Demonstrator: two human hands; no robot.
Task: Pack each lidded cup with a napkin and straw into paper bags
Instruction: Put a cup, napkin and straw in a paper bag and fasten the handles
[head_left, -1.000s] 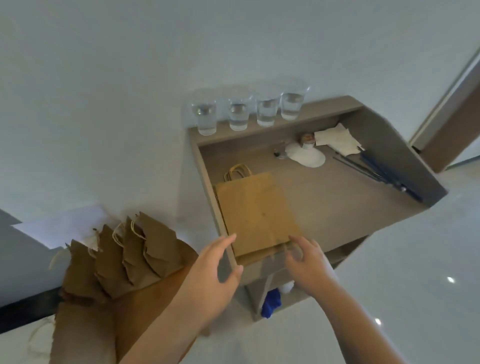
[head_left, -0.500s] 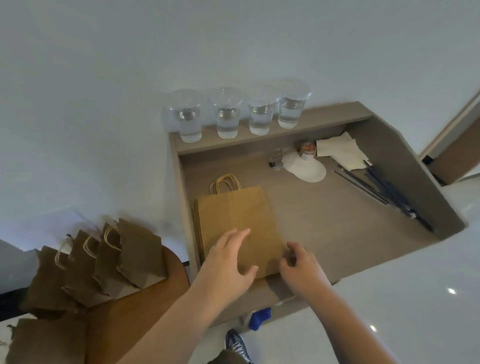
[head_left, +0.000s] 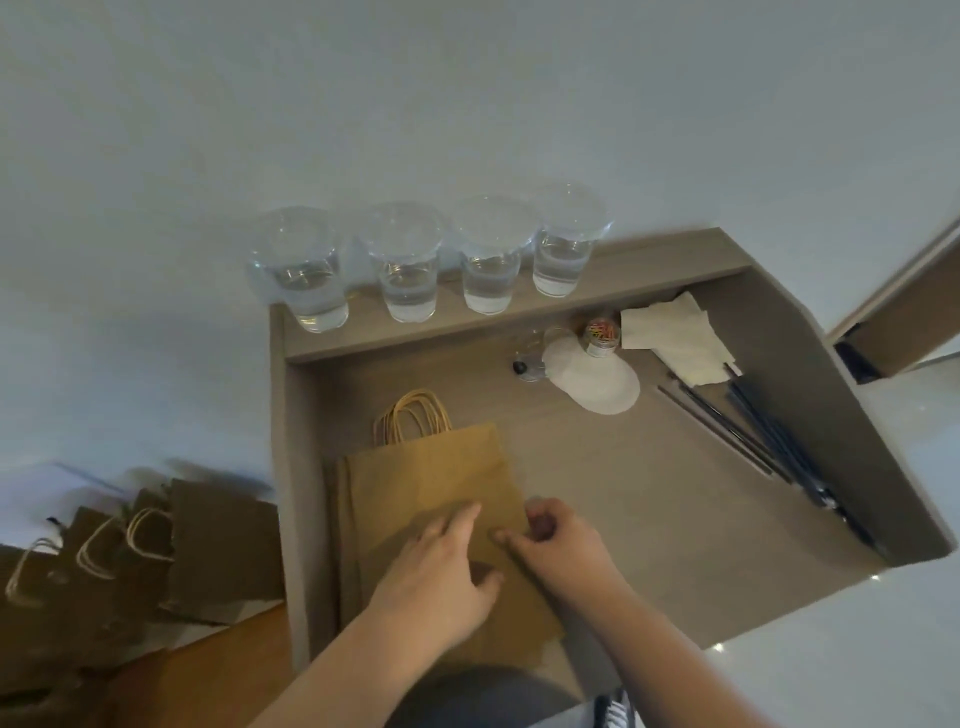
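Where the paper bag (head_left: 431, 488) lies flat on the left side of the desk (head_left: 649, 519), handles pointing away, we see the left hand (head_left: 441, 582) resting on it with fingers straight. The right hand (head_left: 558, 543) pinches its right edge with curled fingers. Four lidded cups (head_left: 408, 275) of clear liquid line the back ledge. Below them are a small jar (head_left: 602, 336) of coloured clips, white discs (head_left: 597, 387), napkins (head_left: 670, 338) and dark straws (head_left: 769, 441) — too bundled to count. At least four spare bags (head_left: 218, 551) fan out at far left.
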